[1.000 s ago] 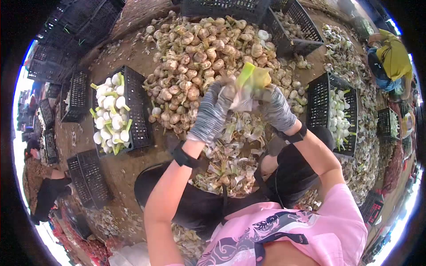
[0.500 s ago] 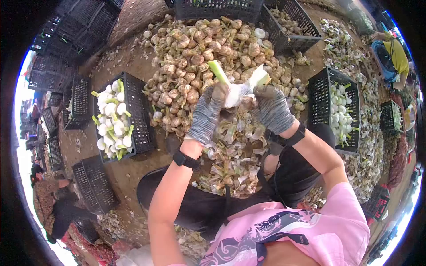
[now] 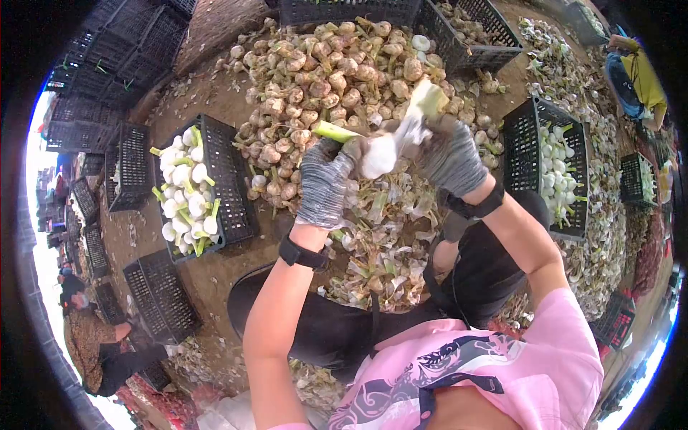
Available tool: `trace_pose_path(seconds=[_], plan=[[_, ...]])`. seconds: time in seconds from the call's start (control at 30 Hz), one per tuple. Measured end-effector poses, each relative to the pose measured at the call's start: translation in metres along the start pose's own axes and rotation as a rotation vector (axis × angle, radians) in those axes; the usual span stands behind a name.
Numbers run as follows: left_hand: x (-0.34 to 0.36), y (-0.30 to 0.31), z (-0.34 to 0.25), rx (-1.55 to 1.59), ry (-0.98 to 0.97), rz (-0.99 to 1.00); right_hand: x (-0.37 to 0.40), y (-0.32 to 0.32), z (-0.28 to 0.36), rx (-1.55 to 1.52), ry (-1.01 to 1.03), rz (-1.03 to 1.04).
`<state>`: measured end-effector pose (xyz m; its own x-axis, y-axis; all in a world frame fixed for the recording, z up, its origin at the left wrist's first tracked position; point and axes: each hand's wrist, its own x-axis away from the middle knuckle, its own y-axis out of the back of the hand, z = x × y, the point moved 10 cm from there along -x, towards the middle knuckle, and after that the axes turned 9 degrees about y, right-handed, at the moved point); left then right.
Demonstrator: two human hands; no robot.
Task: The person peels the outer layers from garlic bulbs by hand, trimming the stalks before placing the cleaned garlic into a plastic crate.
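Observation:
My left hand [image 3: 325, 180], in a grey striped glove, is closed round a white garlic bulb [image 3: 380, 157] at the stem end, its cut green stem [image 3: 335, 131] sticking out to the left. My right hand [image 3: 454, 159], gloved the same way, pinches a pale strip of garlic skin [image 3: 421, 109] that stands up beside the bulb. Its fingers are somewhat blurred. Beyond both hands spreads a big heap of unpeeled garlic [image 3: 315, 79]. Loose peelings [image 3: 380, 269] lie below them, between my legs.
A black crate [image 3: 233, 190] of white garlic stands on the left, another crate [image 3: 527, 165] of it on the right. An upturned dark crate [image 3: 161, 297] is at lower left. More crates line the back. A person [image 3: 93, 333] is at far left, another [image 3: 638, 79] at far right.
The garlic skin has come away further from the bulb, with my right hand moving slightly right. The bulb has turned, so its green stem now points left rather than up.

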<state>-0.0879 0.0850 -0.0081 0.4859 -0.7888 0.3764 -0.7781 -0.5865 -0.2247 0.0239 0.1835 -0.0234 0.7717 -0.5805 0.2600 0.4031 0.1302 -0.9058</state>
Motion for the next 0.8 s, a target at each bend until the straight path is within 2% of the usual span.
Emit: trace_pose_path(seconds=[0.07,0.13,0.17,0.2,0.23,0.3,0.33,0.4,0.43,0.57,0.63,0.67,0.73,0.77,0.8], plan=[[0.002,-0.004,-0.003,0.109,0.009,0.068,-0.001,0.012,0.006,0.056,-0.028,-0.069],[0.006,-0.018,-0.013,0.194,-0.008,0.218,0.002,0.009,-0.012,-0.052,-0.246,0.12],[0.007,-0.019,-0.016,0.193,-0.007,0.218,0.005,0.001,-0.016,-0.178,-0.299,0.191],[0.009,-0.025,-0.025,0.05,-0.082,0.257,0.006,0.004,-0.021,-0.181,-0.298,0.189],[0.012,-0.032,-0.032,-0.093,-0.157,0.297,-0.002,0.015,0.004,0.434,0.098,0.193],[0.013,-0.035,-0.034,-0.132,-0.159,0.302,-0.002,0.03,0.005,0.36,-0.097,-0.068],[0.013,-0.036,-0.034,-0.17,-0.162,0.306,-0.001,0.025,0.007,0.36,-0.097,-0.07],[0.013,-0.037,-0.035,-0.253,-0.215,0.296,0.002,0.032,0.017,0.521,-0.015,-0.198],[0.013,-0.039,-0.037,-0.338,-0.268,0.287,-0.008,0.037,0.023,0.678,0.075,-0.07],[0.011,-0.041,-0.032,-0.357,-0.255,0.314,-0.003,0.029,0.008,0.461,-0.057,-0.164],[0.009,-0.039,-0.026,-0.235,-0.124,0.319,-0.005,0.05,0.005,0.394,-0.084,-0.279],[0.009,-0.04,-0.026,-0.233,-0.126,0.317,-0.005,0.047,0.008,0.397,-0.085,-0.278],[0.012,-0.044,-0.03,0.032,-0.127,0.41,-0.002,0.035,0.016,0.266,-0.088,-0.233],[0.019,-0.042,-0.037,0.091,-0.113,0.392,-0.018,0.05,0.022,-0.055,-0.25,0.147],[0.019,-0.04,-0.037,0.091,-0.113,0.393,-0.006,0.027,0.038,0.253,-0.161,0.007]])
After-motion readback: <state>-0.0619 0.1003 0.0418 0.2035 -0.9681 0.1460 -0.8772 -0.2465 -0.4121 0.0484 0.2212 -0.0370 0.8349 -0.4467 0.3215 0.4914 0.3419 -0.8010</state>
